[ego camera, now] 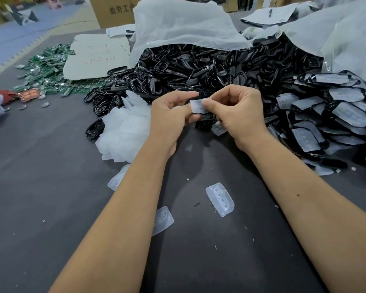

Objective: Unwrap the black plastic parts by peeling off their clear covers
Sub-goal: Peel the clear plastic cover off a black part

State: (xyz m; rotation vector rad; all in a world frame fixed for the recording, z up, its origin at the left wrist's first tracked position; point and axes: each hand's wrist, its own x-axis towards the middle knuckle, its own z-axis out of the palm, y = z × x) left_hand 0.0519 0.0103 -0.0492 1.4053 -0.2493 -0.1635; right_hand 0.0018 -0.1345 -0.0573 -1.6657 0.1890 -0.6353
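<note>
My left hand (171, 115) and my right hand (239, 115) meet above the dark table, both pinching one small piece. Its clear cover (197, 106) shows between my thumbs; the black part under it is mostly hidden by my fingers. A heap of bare black frames (190, 70) spills from a white bag behind my hands. Black parts still in clear covers (330, 115) are piled at the right. A mound of peeled clear covers (125, 132) lies left of my left hand.
Loose clear covers (220, 198) (163, 219) lie on the dark table (51, 187) between my forearms. Green circuit boards (47, 70) are scattered at the far left beside a white sheet (97, 56). A cardboard box (112, 11) stands behind.
</note>
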